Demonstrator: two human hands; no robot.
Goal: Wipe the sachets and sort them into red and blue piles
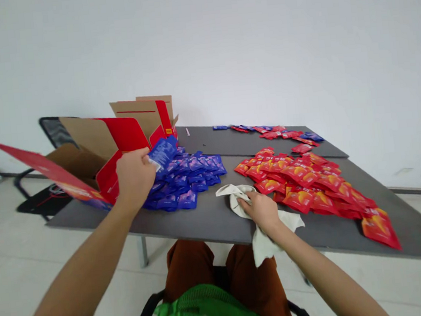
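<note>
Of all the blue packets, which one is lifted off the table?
The blue packet pinched in the left hand, raised beside the open red box. All other blue ones lie in the pile on the grey table.

Glossy foil-like blue sachets, red sachets; matt grey table; soft white cloth; cardboard box.

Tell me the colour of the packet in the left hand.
Blue foil packet, pinched by the left hand; head view.
</note>
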